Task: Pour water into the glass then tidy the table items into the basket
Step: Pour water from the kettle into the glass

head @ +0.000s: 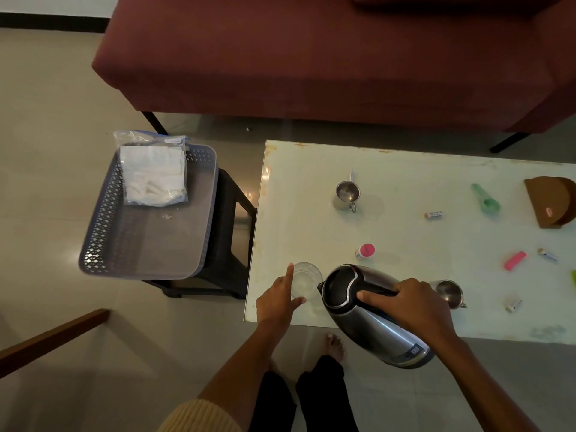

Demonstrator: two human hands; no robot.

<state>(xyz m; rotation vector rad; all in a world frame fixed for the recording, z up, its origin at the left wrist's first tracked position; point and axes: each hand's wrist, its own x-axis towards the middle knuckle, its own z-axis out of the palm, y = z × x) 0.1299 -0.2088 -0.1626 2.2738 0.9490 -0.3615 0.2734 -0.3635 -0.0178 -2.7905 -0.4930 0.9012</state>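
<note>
A clear glass stands near the front left corner of the white table. My left hand holds it, fingers round its left side. My right hand grips the black handle of a steel electric kettle, which is tilted left with its spout at the glass rim. A grey perforated basket sits on a black stool to the left of the table, with a plastic bag of white cloth in its far end.
Scattered on the table are two steel cups, a pink-capped small jar, a green scoop, a brown holder, a pink lighter and small tubes. A maroon sofa stands behind.
</note>
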